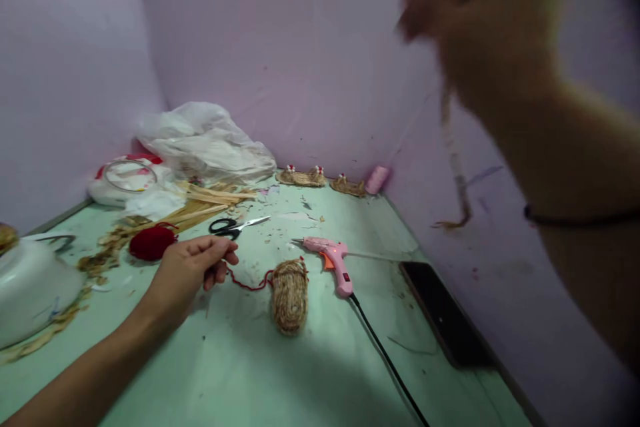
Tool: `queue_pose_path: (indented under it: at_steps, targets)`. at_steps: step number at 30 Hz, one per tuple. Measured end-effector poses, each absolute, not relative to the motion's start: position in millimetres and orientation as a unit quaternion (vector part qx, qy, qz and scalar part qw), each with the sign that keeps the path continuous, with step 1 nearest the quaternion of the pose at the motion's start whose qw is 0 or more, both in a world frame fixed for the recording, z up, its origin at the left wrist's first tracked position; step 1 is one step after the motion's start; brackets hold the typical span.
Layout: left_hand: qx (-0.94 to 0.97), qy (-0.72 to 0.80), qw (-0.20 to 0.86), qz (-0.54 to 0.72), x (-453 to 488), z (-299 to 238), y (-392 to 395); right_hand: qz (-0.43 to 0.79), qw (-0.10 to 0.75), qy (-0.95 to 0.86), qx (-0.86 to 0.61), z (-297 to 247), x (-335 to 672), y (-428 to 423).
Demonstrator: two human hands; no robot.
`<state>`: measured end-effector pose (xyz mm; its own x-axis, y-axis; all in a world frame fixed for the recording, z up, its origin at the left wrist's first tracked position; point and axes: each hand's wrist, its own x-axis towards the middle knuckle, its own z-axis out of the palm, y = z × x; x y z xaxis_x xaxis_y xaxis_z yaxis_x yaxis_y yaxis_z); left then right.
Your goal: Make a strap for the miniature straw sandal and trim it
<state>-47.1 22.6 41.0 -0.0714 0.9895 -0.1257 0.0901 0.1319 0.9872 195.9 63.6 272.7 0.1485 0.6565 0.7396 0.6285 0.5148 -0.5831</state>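
Note:
My left hand point(200, 265) hovers over the table with its fingers curled together. A red yarn strand point(250, 287) runs from beside those fingertips to a small oval piece of coiled jute point(290, 297); whether the fingers grip the yarn is hidden. Just behind that hand lies a dark red ball of yarn point(151, 242). High at the upper right, blurred by motion, my right hand point(480, 7) is closed on a thin jute cord point(453, 147). The cord dangles below it and ends in a frayed tip. Its upper part goes out of the frame.
Black-handled scissors point(230, 228) and a pink glue gun point(330, 257) with a black cable lie mid-table. A phone point(445, 313) rests along the right edge. Jute slippers point(301, 177), a pink spool point(377, 179), a plastic bag point(205, 140) and fibre strips point(210, 203) sit farther back. A white bowl point(35, 290) stands left.

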Motion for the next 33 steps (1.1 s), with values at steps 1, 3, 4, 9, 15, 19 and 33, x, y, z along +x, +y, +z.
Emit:
queue_pose_path:
  at_steps: [1,3,4,9,15,19,33]
  targets:
    - [0.426,0.550,0.527,0.488,-51.6,43.1,26.9,-0.040,0.476,-0.747,-0.462,251.9,183.9,60.7]
    - [0.362,0.522,0.574,0.516,-59.9,46.0,33.8,0.006,0.264,-0.874,-0.408,203.9,163.3,55.0]
    - [0.354,0.518,0.590,0.509,-62.8,46.9,35.9,0.041,0.214,-0.899,-0.379,179.2,155.7,52.4]
    - [0.445,0.508,0.603,0.424,-59.7,48.4,29.9,0.169,0.248,-0.889,-0.346,90.5,149.9,44.7]
    - [0.503,0.415,0.682,0.331,-42.3,44.2,13.4,0.301,0.390,-0.731,-0.473,66.7,161.2,45.4]
    - [0.441,0.378,0.744,0.331,-41.6,36.9,14.4,0.272,0.452,-0.678,-0.511,68.1,162.1,49.4]
    - [0.332,0.387,0.795,0.327,-38.8,30.0,17.9,0.172,0.244,-0.764,-0.573,70.2,208.9,62.9]
